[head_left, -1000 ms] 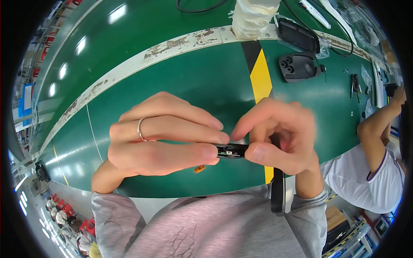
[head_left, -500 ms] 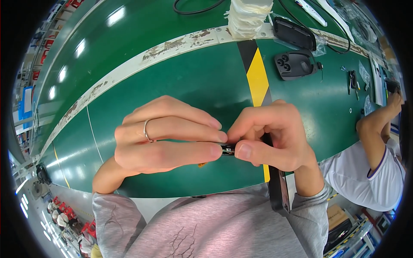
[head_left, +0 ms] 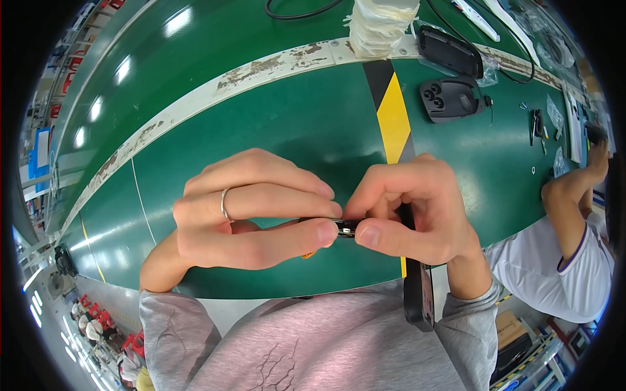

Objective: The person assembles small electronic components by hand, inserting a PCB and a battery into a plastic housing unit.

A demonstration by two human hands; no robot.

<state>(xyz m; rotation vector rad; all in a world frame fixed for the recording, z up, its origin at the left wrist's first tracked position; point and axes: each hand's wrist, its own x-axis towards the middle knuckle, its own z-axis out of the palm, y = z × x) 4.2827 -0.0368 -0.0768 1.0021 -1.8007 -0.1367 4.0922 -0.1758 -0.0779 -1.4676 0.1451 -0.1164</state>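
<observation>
In front of my chest, my left hand (head_left: 251,221) and my right hand (head_left: 420,205) meet with fingertips nearly touching. Both pinch a small black electronic part (head_left: 346,229) between thumb and fingers. A narrow gap along it shows small metallic and pale inner pieces; the rest is covered by my fingers. An orange bit (head_left: 309,255), perhaps flexible ribbon, sticks out under the left fingers. A long, flat black piece (head_left: 418,301) hangs below my right hand toward my shirt. Whether it joins the small part is hidden by the palm.
Beyond my hands, an open black case (head_left: 450,99) with round recesses lies on the green table (head_left: 274,111), its black lid-like shell (head_left: 450,51) behind it. A wrapped whitish post (head_left: 381,29) stands at the raised strip. Small tools (head_left: 536,127) lie right, near a co-worker's arm (head_left: 574,176).
The left thumb and index finger have shifted slightly, showing more of the part's black edge. The hanging black piece has swung a little and now hangs straighter.
</observation>
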